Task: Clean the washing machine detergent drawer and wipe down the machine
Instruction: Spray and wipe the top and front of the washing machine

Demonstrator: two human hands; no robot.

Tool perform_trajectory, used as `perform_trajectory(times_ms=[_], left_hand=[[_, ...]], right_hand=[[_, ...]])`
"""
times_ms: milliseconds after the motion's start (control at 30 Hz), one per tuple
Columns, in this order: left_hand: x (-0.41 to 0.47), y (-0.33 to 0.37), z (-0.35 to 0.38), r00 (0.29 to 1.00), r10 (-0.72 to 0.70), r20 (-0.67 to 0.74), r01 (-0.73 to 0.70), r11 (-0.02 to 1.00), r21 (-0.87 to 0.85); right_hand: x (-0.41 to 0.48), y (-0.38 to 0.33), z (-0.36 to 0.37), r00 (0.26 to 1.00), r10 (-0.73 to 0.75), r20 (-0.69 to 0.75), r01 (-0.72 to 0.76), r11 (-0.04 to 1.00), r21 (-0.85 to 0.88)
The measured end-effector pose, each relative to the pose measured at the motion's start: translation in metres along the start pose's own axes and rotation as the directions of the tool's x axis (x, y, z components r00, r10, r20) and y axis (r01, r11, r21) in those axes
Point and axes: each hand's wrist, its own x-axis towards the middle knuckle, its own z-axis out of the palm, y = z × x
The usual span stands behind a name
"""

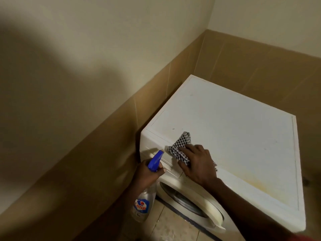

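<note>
A white front-loading washing machine (pixel 234 122) stands in the corner, its flat top stained yellowish near the front edge. My right hand (pixel 196 162) presses a black-and-white checked cloth (pixel 180 146) onto the top's front left corner, above the closed detergent drawer (pixel 156 158). My left hand (pixel 149 173) grips a clear spray bottle (pixel 144 204) with a blue trigger head, its nozzle pointing at the drawer front. The round door (pixel 189 202) below appears closed.
Brown tiled walls (pixel 173 80) close in behind and to the left of the machine, cream paint above them. A beige tiled floor (pixel 166 226) shows in front of the door. A dark shadow covers the left wall.
</note>
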Motion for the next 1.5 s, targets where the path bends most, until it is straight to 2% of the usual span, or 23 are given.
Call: perform_trajectory(times_ms=[67, 167, 233, 400, 533, 667, 833, 1000, 1200, 1400, 1500], left_hand=[[0.001, -0.004, -0.007, 1.000, -0.020, -0.012, 0.020, 1.000, -0.024], [0.004, -0.010, -0.019, 0.994, -0.071, -0.082, 0.068, 0.997, -0.046], [0.007, -0.012, -0.025, 0.991, -0.092, -0.092, 0.087, 0.995, -0.053], [0.015, -0.011, -0.038, 0.989, -0.090, -0.117, 0.082, 0.995, -0.064], [0.021, -0.004, -0.041, 0.989, -0.077, -0.129, 0.068, 0.995, -0.077], [0.022, -0.004, -0.043, 0.988, -0.086, -0.132, 0.078, 0.995, -0.065], [0.028, -0.001, -0.048, 0.990, -0.060, -0.127, 0.056, 0.998, -0.036], [0.031, -0.001, -0.055, 0.986, -0.083, -0.144, 0.074, 0.995, -0.071], [0.034, -0.004, -0.069, 0.981, -0.107, -0.160, 0.096, 0.993, -0.074], [0.047, -0.011, -0.076, 0.971, -0.147, -0.187, 0.142, 0.989, -0.044], [0.048, -0.009, -0.081, 0.972, -0.141, -0.189, 0.137, 0.990, -0.037]], right_hand=[[0.009, -0.007, 0.008, 0.998, -0.060, -0.004, 0.059, 0.995, -0.078], [0.028, -0.017, 0.011, 0.991, -0.118, 0.065, 0.119, 0.993, -0.010], [0.034, -0.021, 0.009, 0.990, -0.131, 0.051, 0.131, 0.991, 0.001], [0.022, -0.025, 0.016, 0.992, -0.113, 0.051, 0.114, 0.993, -0.023], [0.050, -0.042, 0.021, 0.991, -0.125, 0.055, 0.129, 0.988, -0.082], [0.058, -0.056, 0.028, 0.996, -0.062, 0.066, 0.068, 0.993, -0.097], [0.040, -0.062, 0.031, 0.992, -0.117, 0.047, 0.122, 0.986, -0.114], [0.084, -0.081, 0.033, 0.994, -0.064, 0.093, 0.066, 0.998, -0.014], [0.068, -0.084, 0.038, 0.995, -0.066, 0.070, 0.069, 0.997, -0.039], [0.121, -0.103, 0.043, 0.994, -0.066, 0.087, 0.066, 0.998, 0.001], [0.117, -0.112, 0.043, 0.996, -0.053, 0.071, 0.053, 0.999, 0.005]])
